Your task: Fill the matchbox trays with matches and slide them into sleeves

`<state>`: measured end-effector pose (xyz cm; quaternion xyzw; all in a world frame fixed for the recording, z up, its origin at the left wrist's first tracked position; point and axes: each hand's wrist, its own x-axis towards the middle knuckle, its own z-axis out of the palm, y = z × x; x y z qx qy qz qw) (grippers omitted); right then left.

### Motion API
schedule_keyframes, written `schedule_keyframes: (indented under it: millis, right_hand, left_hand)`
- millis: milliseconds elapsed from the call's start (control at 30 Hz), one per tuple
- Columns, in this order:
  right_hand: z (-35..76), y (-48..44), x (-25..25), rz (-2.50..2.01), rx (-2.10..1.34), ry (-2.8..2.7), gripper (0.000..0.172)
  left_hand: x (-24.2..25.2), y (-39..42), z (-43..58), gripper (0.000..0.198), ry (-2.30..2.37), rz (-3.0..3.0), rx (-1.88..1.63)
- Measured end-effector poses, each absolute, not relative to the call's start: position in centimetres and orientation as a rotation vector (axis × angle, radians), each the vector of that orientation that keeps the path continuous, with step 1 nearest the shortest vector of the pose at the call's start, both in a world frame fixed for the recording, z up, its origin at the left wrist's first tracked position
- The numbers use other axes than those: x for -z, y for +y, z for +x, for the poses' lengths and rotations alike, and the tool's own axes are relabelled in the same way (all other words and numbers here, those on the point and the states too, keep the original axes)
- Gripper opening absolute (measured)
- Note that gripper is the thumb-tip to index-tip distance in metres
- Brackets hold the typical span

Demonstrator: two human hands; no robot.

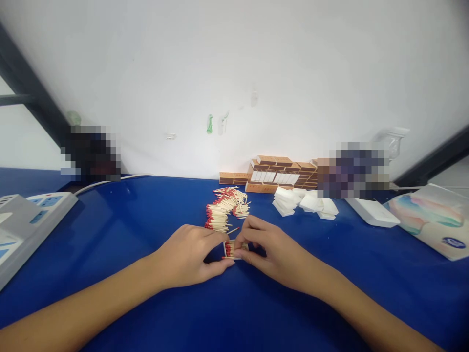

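Note:
A small white matchbox tray [224, 250] lies on the blue tabletop, partly filled with red-tipped matches [230, 248]. My left hand [192, 254] grips the tray's left end, its thumb on the near side and fingers on the far side. Over the tray's right half, my right hand [271, 247] is closed, with thumb and fingertips pinched on matches there. Those fingers hide part of the tray and its contents. Just beyond the hands lies a curved pile of loose matches [219, 215], with a single match [233, 230] at its near edge.
Brown matchboxes [267, 187] are stacked against the wall. Several white empty trays [285, 200] lie in front of them. To the right are a white rectangular object [373, 212] and a colourful soft pack [428, 220]. A grey device with blue panels [44, 220] sits left.

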<state>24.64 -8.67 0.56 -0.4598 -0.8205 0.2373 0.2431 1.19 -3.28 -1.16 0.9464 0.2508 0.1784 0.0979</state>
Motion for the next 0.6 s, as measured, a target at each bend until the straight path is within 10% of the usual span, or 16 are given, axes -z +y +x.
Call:
schedule_keyframes:
  millis: [600]
  right_hand:
    - [23.9, -9.33, -1.02, -1.311, -0.771, -2.299, 0.009]
  left_hand:
    - [1.1, -2.93, 0.97, 0.029, 0.735, 2.874, -0.447]
